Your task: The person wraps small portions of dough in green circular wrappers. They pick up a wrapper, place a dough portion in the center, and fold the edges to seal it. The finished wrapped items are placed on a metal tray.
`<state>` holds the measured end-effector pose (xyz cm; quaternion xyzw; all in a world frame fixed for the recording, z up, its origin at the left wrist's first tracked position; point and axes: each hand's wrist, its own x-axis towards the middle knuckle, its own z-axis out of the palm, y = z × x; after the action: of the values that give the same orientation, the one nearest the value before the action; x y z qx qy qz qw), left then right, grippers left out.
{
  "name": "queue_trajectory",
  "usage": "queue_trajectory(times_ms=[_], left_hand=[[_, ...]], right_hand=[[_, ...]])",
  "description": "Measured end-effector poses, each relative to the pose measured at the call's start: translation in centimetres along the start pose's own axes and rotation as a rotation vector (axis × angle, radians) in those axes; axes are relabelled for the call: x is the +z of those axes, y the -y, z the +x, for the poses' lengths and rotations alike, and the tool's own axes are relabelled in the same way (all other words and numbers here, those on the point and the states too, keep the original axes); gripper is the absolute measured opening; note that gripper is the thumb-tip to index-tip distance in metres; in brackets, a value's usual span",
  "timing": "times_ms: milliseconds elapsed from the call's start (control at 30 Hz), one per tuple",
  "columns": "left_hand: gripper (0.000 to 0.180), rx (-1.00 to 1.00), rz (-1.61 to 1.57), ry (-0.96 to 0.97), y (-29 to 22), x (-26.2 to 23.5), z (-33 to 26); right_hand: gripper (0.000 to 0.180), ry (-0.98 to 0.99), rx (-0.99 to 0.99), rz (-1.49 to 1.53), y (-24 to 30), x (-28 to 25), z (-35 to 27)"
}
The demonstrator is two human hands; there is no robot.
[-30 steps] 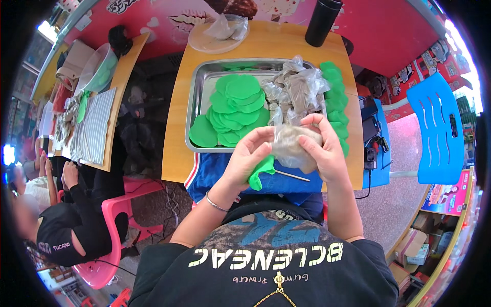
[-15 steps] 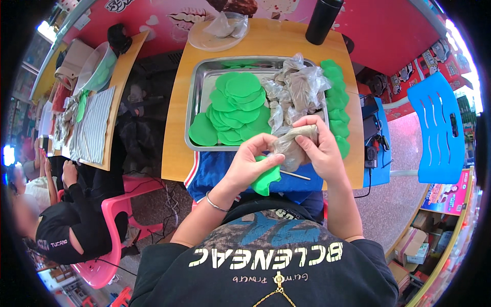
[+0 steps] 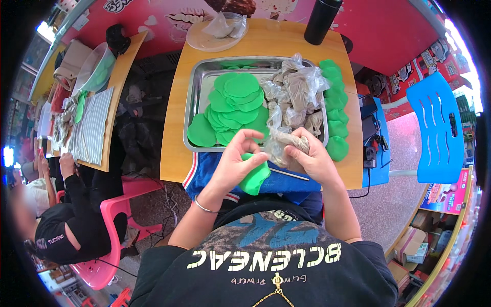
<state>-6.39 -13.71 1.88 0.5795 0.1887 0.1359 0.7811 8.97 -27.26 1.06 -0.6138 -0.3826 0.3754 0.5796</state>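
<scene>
My left hand (image 3: 236,162) is closed on a thin, floppy green disc (image 3: 255,180), which hangs below the thumb. Its index finger is raised and bent. Opposite it, my right hand (image 3: 315,159) grips a crumpled clear plastic bag (image 3: 276,149) with grey-brown stuff inside; the bag's loose end reaches toward my left fingertips. A thin pale stick (image 3: 290,174) shows just under the bag; I cannot tell what bears it. Beyond my hands, a metal tray (image 3: 191,92) holds a heap of similar green discs (image 3: 239,87) and a pile of bagged grey-brown lumps (image 3: 303,84).
Overlapping green discs (image 3: 336,117) line the wooden table's (image 3: 176,123) right side. A black bottle (image 3: 322,21) and a round plastic lid (image 3: 202,42) stand at the back. Blue cloth (image 3: 204,166) lies below the tray. A blue chair (image 3: 434,128) is right; another person (image 3: 64,225) sits left.
My left hand has shifted slightly left and its fingers have spread apart from the bag. My right hand has moved down a little, and the bag is now squeezed narrower in its grip.
</scene>
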Motion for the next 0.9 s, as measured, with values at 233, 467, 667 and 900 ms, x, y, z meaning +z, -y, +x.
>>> queue_trajectory(times_ms=[233, 467, 667, 900], left_hand=[[0.016, -0.135, 0.037, 0.140, -0.1, -2.7, -1.5], [0.015, -0.062, -0.206, 0.014, 0.0, -3.0, -1.0], [0.009, 0.046, -0.258, -0.021, 0.9, -2.3, -0.4], [0.009, 0.126, -0.214, -0.038, 0.3, -1.3, -0.2]], right_hand=[[0.033, -0.078, 0.278, 0.501, 2.3, 0.1, -0.5], [0.037, -0.049, 0.281, 0.564, 0.9, 0.5, -0.3], [0.030, -0.115, 0.298, 0.419, 1.5, 0.1, -0.1], [0.018, -0.200, 0.123, 0.278, 3.2, 1.1, -0.2]])
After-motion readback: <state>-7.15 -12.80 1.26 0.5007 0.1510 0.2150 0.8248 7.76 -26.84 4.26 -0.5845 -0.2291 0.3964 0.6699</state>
